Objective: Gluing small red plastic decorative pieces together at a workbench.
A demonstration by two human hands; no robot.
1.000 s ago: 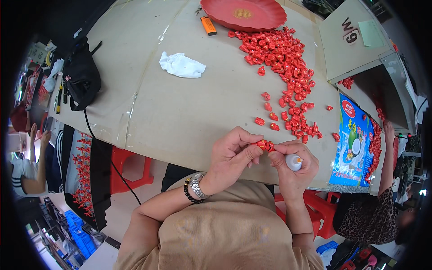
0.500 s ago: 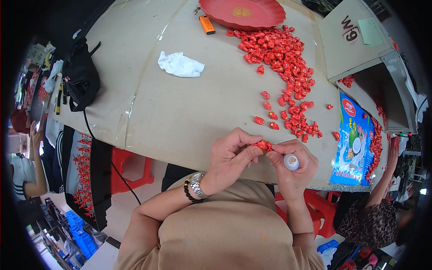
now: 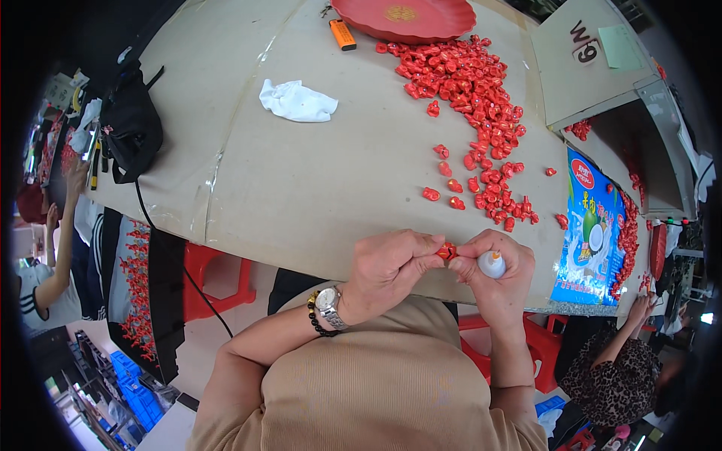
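Just beyond the table's near edge, my left hand [image 3: 387,270] pinches a small glossy red piece with gold marks [image 3: 447,250] between thumb and fingers. My right hand [image 3: 505,289] presses its thumb and forefinger against the other side of that piece. A small white squeeze bottle with an orange tip [image 3: 492,264] is also tucked in my right hand, its tip facing up. Many similar red pieces [image 3: 470,79] lie in a long loose heap on the table, trailing toward my right hand. Fingers cover much of the held piece.
A red scalloped tray [image 3: 436,30] stands at the far side beside an orange lighter [image 3: 342,34]. A crumpled white cloth [image 3: 298,102] lies left of the heap. On the right are a blue printed sheet [image 3: 583,248] and a grey box [image 3: 594,68]. Co-workers sit at both sides.
My hands have shifted slightly down and the left hand has turned more knuckles-up over the red piece. The bottle in my right hand has tilted a little. A co-worker's arm at right has lowered.
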